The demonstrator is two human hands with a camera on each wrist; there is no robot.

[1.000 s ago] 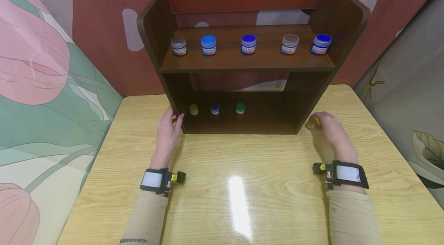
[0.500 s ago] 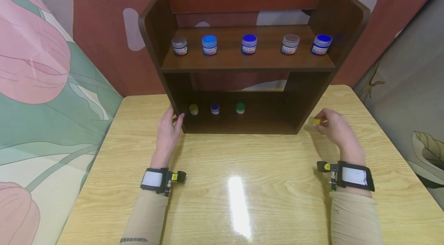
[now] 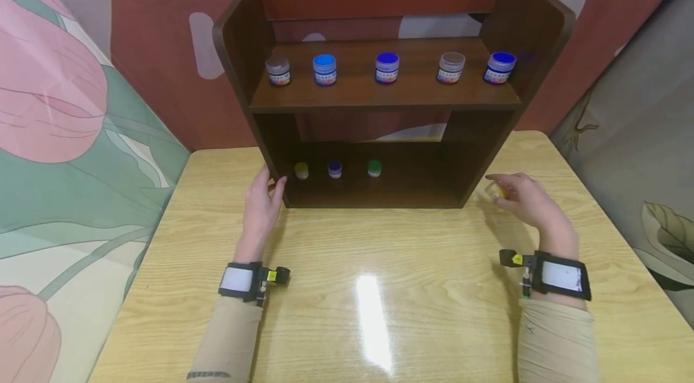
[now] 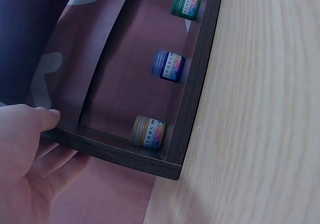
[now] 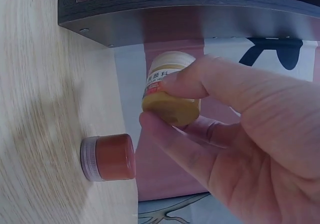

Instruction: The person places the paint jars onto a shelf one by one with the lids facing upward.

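My left hand (image 3: 261,199) grips the left side panel of a dark brown two-tier shelf (image 3: 379,107), thumb inside and fingers outside. With thumb and fingers, my right hand (image 3: 528,199) pinches a yellow paint jar (image 5: 172,87) beside the shelf's right side. That jar is tilted, its clear lid toward the shelf and its label partly covered by the thumb. Near it, an orange-red paint jar (image 5: 115,156) stands lid-down on the table; my right hand hides it in the head view. The lower tier bears yellow (image 4: 149,132), purple-blue (image 4: 168,66) and green (image 4: 186,7) jars.
Several larger jars line the upper tier, among them a light blue jar (image 3: 325,70) and a dark blue jar (image 3: 499,67). The shelf stands on a light wood table (image 3: 320,286) against a patterned wall (image 3: 162,70).
My right hand has shifted slightly right, away from the shelf, and has turned the yellow jar in its fingers. The left hand keeps its grip on the panel.
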